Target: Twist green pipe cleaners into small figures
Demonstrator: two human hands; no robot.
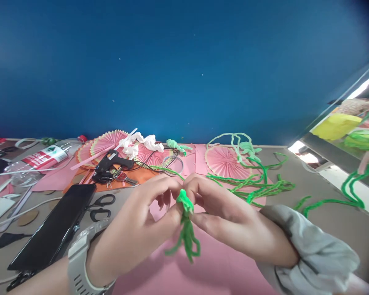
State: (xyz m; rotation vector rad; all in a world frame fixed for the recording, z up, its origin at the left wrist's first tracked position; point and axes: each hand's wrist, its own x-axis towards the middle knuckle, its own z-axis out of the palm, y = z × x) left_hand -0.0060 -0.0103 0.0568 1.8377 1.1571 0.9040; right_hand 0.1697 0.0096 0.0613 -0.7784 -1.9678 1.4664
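Note:
My left hand (pixel 150 217) and my right hand (pixel 223 209) meet in front of me at the middle of the view. Both have thumb and fingers pinched on a bundle of bright green pipe cleaners (pixel 187 235). Its top is a twisted, bunched knot between my fingertips, and several loose ends hang down below. The bundle is held above pink paper (pixel 172 274). A watch with a pale strap is on my left wrist, and a loose grey-green band or cuff circles my right wrist.
Left lie a black phone (pixel 53 225), scissors (pixel 103 205), a plastic bottle (pixel 43 159) and a black glue gun (pixel 110 164) with keys (pixel 126 178). Folded pink paper fans (pixel 226 162) and green pipe cleaners (pixel 258 186) lie behind my hands. A blue panel (pixel 184 69) rises at the back.

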